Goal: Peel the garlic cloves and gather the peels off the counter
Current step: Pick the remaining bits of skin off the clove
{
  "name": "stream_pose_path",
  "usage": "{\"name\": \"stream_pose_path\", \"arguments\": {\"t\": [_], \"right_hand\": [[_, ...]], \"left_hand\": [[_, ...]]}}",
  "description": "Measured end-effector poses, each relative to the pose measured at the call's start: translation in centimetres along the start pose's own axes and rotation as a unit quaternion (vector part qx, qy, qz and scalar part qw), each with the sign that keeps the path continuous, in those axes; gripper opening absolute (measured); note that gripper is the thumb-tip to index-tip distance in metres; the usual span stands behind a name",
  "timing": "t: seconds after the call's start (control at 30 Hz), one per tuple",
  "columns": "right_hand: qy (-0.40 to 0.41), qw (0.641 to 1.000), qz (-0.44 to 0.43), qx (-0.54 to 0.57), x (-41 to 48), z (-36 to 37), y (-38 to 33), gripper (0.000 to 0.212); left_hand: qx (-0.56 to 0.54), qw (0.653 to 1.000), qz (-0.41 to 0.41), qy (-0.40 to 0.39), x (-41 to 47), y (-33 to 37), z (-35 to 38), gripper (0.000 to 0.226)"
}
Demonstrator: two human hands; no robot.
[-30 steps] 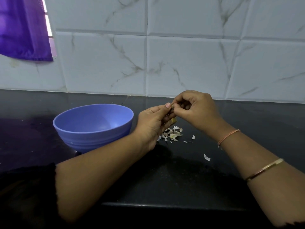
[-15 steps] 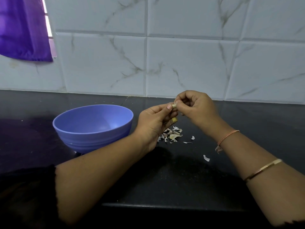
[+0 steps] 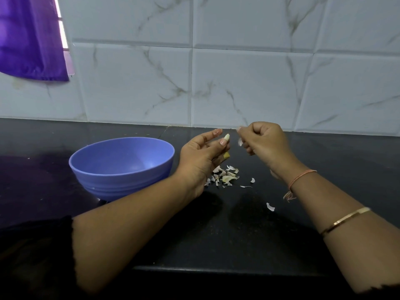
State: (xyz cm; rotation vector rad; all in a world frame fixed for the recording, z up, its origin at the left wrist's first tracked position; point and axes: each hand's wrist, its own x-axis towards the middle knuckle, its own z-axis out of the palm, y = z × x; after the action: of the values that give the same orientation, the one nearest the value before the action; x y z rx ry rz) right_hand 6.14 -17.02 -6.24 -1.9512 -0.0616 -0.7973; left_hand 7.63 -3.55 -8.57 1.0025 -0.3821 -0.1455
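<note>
My left hand [image 3: 200,156] holds a pale garlic clove [image 3: 226,137] between thumb and fingers, its tip poking up above the black counter [image 3: 238,230]. A small yellowish piece [image 3: 226,155] shows under the same hand's lower fingers. My right hand [image 3: 265,141] is a short way to the right, fingers curled, pinching a thin strip of peel [image 3: 240,141] that hangs down. A small heap of white peels [image 3: 225,176] lies on the counter below both hands. One loose peel [image 3: 270,207] lies nearer to me, and two slivers [image 3: 249,184] lie right of the heap.
A blue plastic bowl [image 3: 121,167] stands on the counter left of my left hand; what shows of its inside is bare. A white marbled tile wall [image 3: 238,83] backs the counter. Purple cloth [image 3: 30,37] hangs at the top left. The counter's front edge [image 3: 216,268] is near my forearms.
My hands were together on the clove. Now the right hand has pulled away to the right with a strip of peel, and the bare clove stays in the left hand.
</note>
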Motion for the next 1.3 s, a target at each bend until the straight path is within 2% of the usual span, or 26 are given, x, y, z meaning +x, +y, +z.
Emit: {"name": "stream_pose_path", "arguments": {"t": [0.17,0.27,0.43,0.53,0.6,0.8,0.9,1.3], "right_hand": [[-0.041,0.999,0.007,0.025,0.0,0.0,0.1,0.020],[-0.082,0.993,0.028,0.076,-0.3,0.0,-0.3,0.008],[-0.082,0.996,-0.027,0.031,-0.2,0.1,-0.2,0.013],[-0.072,0.994,-0.006,0.078,-0.3,0.1,-0.5,0.005],[-0.070,0.993,0.012,0.090,-0.3,0.1,-0.5,0.012],[-0.146,0.982,0.042,0.110,-0.8,0.3,-0.7,0.016],[-0.149,0.981,0.035,0.119,-0.8,0.2,-0.8,0.010],[-0.138,0.986,-0.012,0.094,-0.7,0.0,-0.6,0.013]], "left_hand": [[0.018,1.000,0.003,-0.001,0.0,0.0,-0.1,0.023],[0.022,1.000,0.007,-0.005,0.0,0.0,-0.1,0.025],[0.023,1.000,0.013,-0.006,0.3,-0.1,-0.3,0.027],[0.036,0.999,0.018,0.003,0.3,-0.2,-0.3,0.028],[0.041,0.999,0.021,0.005,0.2,-0.2,-0.2,0.028],[0.041,0.999,0.020,0.006,0.2,-0.1,-0.2,0.030],[0.046,0.999,0.017,0.012,0.2,-0.1,-0.2,0.030],[0.055,0.998,0.017,0.023,0.1,0.0,-0.2,0.028]]}}
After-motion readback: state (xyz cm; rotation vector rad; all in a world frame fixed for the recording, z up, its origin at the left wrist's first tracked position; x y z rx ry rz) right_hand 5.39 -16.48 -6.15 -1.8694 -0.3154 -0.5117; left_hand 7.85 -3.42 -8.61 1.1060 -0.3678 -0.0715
